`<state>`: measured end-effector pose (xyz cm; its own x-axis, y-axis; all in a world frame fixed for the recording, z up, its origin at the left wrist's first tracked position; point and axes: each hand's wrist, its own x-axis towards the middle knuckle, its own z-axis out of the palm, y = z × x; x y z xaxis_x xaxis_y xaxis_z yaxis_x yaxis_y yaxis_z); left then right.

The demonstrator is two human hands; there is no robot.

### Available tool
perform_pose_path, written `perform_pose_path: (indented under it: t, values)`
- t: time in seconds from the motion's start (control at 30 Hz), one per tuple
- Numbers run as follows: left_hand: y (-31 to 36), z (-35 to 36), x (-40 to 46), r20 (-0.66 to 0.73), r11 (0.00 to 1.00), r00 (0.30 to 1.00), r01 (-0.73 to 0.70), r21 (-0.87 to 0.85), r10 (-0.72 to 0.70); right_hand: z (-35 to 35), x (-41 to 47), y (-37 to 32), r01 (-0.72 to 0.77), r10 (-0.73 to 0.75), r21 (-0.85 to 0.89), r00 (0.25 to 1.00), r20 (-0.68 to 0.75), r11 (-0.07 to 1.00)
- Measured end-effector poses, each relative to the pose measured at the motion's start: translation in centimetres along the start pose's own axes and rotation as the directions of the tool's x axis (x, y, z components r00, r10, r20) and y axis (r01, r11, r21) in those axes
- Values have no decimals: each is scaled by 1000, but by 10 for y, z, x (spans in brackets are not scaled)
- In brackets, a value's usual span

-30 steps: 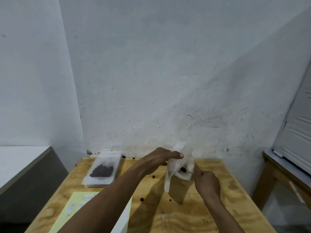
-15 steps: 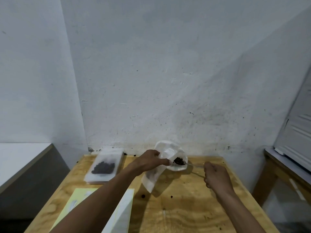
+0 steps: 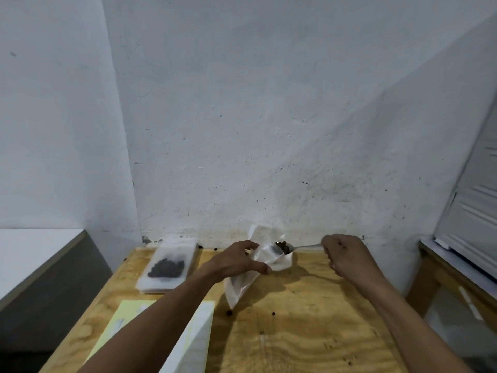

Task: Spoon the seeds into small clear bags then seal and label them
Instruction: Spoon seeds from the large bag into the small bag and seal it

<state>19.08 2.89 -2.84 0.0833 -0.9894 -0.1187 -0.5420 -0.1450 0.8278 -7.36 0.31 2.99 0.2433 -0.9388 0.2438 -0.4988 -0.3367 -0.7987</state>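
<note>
My left hand point(image 3: 236, 261) pinches the mouth of a small clear bag point(image 3: 243, 284), which hangs slanting down to the left over the wooden table point(image 3: 309, 332). My right hand point(image 3: 347, 255) grips the handle of a metal spoon point(image 3: 304, 247). The spoon's bowl carries dark seeds point(image 3: 282, 245) and sits at the bag's open mouth. At the back left of the table, a heap of dark seeds point(image 3: 166, 267) lies on a flat stack of clear bags point(image 3: 166, 267).
A yellow and white sheet point(image 3: 126, 321) lies at the table's near left, partly under my left forearm. Loose seeds point(image 3: 229, 313) dot the table below the bag. The white wall stands right behind the table; a second wooden table point(image 3: 457, 270) is on the right.
The bag has swung from in front of my right hand to hanging left with its mouth open. My right hand moved right and up, bringing the loaded spoon to the bag's mouth.
</note>
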Motion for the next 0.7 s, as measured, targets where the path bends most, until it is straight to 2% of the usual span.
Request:
perform_pose_path:
  t: [0.1,0.23,0.3,0.4,0.47,0.57,0.7]
  values:
    - [4,0,-3,3,1000,1000,-8,-16,8,10,4,-3,134,-143,-178,989,-39,975]
    - [1,-5,-6,-2,991,1000,24,-132,-25,18,5,3,125,-170,-228,967,-192,966]
    - [0,-7,-6,2,983,1000,21,-181,-21,30,3,9,126,-187,-353,971,-146,927]
    - [1,-7,-5,4,978,1000,7,-209,-6,52,-1,17,193,-242,-585,970,-6,788]
    - [3,-7,-3,-5,975,1000,1,-221,-3,63,-2,17,223,-237,-670,969,72,708]
    - [0,-6,0,7,967,1000,-20,-255,22,71,-5,9,222,-191,-654,974,119,724]
    - [-1,3,1,61,976,998,-10,-219,24,71,-6,-2,147,-122,-592,989,82,793]
